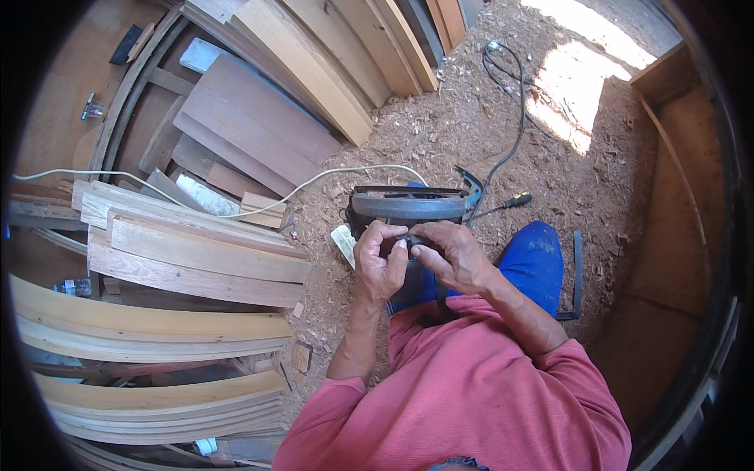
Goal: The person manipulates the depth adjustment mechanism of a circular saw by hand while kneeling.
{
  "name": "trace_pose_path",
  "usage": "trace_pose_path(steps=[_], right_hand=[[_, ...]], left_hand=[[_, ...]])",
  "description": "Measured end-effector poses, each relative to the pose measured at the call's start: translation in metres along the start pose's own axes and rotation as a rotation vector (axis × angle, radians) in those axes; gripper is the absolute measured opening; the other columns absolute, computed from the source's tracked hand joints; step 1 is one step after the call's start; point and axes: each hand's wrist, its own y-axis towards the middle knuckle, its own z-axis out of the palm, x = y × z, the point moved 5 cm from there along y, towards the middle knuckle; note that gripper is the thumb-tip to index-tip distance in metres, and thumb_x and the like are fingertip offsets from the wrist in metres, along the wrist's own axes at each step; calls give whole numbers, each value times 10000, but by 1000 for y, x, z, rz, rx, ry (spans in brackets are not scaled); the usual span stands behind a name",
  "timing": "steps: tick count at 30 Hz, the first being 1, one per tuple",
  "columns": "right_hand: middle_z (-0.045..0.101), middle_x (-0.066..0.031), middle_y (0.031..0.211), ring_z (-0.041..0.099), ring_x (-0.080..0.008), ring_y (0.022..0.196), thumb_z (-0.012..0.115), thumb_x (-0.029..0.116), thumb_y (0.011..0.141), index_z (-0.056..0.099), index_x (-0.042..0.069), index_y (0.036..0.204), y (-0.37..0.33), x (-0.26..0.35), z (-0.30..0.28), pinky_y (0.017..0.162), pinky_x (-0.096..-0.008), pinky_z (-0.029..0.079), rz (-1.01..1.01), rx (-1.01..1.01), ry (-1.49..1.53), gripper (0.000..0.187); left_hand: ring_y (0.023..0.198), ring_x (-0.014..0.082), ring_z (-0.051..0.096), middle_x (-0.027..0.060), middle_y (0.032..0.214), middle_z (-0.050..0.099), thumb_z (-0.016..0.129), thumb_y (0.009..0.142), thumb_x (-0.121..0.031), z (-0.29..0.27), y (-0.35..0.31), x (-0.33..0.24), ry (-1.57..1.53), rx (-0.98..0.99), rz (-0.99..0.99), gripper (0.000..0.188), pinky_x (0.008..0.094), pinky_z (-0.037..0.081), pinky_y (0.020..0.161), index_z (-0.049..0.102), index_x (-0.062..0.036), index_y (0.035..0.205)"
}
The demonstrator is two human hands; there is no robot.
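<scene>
Both my hands meet in front of my lap, fingertips pinched together around a small dark piece (409, 241) whose kind I cannot make out. My left hand (381, 259) has its thumb and forefinger pressed on the piece from the left. From the right, my right hand (452, 253) grips it with bent fingers and thumb. Just beyond the fingers rests a black power tool with a grey curved rim (408, 207), its lower part hidden by my hands. A screwdriver with a black and yellow handle (518, 200) lies right of it, near a blue tool with a dark hooked head (472, 187).
Stacked wooden boards (196, 263) fill the left side; more planks (306, 67) lean at the far side. A black cord (521, 94) and a white cable (330, 170) cross the shavings-covered ground. A wooden panel structure (679, 196) stands at right, a dark metal square (577, 275) beside my knee.
</scene>
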Motion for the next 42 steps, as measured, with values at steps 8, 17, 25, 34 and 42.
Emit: trace_pose_path(steps=[8,17,25,34,42], right_hand=[[739,-164,968,699,-234,894,624,161,1036,711,-52,1207,-6,-22,4,841,-385,559,154,-33,284,287],[766,-131,1004,709,-164,945,545,93,1079,692,-45,1242,-10,-29,-5,860,-347,567,168,-68,225,260],[760,-138,1002,697,-170,942,566,120,1075,689,-51,1247,-13,-29,-3,855,-352,562,213,-41,277,273],[722,-62,1057,640,-128,959,575,250,1102,687,-25,1294,-12,-31,-1,876,-339,538,199,27,284,353],[723,-76,1057,649,-141,958,567,235,1100,692,-27,1286,-10,-31,-1,875,-344,538,208,29,251,345]], left_hand=[[823,176,652,103,918,687,662,948,-66,1,1,-2,-22,-39,-7,132,337,524,736,682,13,1053],[828,67,552,30,960,621,628,986,-91,0,-6,8,-80,-64,-145,148,268,475,745,606,-14,1110],[795,55,530,8,921,602,628,974,-86,0,-6,9,-93,-77,-146,138,257,456,719,598,-17,1089],[745,97,577,49,848,645,677,944,-87,0,-4,9,-93,-115,-111,162,293,490,679,649,12,1069],[705,90,575,41,796,645,682,943,-77,-1,-3,8,-63,-118,-108,144,292,481,641,652,10,1054]])
